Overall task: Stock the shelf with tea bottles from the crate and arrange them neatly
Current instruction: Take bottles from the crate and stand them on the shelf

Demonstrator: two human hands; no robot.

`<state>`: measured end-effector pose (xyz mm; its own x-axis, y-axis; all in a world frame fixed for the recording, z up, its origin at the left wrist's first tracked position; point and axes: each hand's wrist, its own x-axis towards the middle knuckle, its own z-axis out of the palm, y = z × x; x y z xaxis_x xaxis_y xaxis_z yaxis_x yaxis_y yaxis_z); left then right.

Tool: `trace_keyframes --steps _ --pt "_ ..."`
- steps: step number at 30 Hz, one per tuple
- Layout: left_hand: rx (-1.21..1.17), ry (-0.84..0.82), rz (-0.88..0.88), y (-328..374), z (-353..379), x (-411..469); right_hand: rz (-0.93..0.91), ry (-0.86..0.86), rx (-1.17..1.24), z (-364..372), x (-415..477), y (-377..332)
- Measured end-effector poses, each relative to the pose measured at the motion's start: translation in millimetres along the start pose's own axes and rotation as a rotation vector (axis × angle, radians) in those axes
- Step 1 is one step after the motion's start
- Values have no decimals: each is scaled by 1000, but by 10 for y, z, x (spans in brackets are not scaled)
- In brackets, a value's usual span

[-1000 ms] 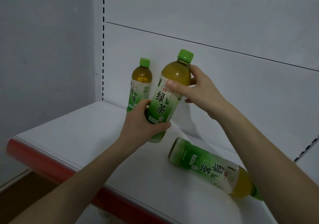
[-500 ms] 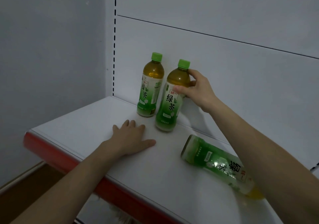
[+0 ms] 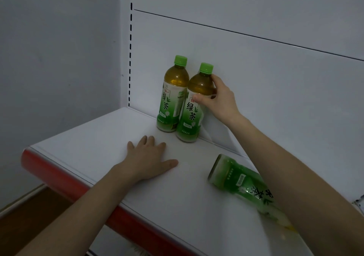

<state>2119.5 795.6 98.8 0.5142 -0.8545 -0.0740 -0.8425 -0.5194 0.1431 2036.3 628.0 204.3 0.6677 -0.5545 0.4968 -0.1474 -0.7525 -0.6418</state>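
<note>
Now the right hand (image 3: 218, 100) is gripping the right bottle (image 3: 192, 117) of an upright pair at the back of the white shelf (image 3: 88, 143). Its thumb is lying across the front at the top of the label, and its fingers (image 3: 214, 79) are curling round the amber shoulder from the far side, just below the green cap. That bottle is standing with its base on the shelf, so most of its body is sitting below the grip. The left bottle (image 3: 171, 102) is standing upright just beside it, seemingly touching. Both are sitting close to the back panel (image 3: 256, 78); whether they are touching it cannot be told. The left hand (image 3: 149, 157) is resting palm down on the shelf in front of the pair, fingers straight and slightly spread, holding nothing. A third bottle (image 3: 240, 181) is lying on its side to the right, base pointing toward the pair, its cap end hidden beneath the right forearm. A red strip (image 3: 59, 177) is running along the shelf's front edge.
</note>
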Motion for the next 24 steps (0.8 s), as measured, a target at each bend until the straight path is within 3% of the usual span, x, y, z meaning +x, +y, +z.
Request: trace_keyframes --steps 8,13,17,24 --pt "-66 11 3 71 -100 -62 208 -197 -129 -405 -265 37" --pt "-316 141 283 387 -285 -152 318 -487 -327 -1138 -992 140" --pt "-337 56 410 716 -345 -114 528 -700 -403 -1401 -1584 271" --pt "-337 -91 566 1063 -296 -75 328 -388 -258 -1354 -1842 360"
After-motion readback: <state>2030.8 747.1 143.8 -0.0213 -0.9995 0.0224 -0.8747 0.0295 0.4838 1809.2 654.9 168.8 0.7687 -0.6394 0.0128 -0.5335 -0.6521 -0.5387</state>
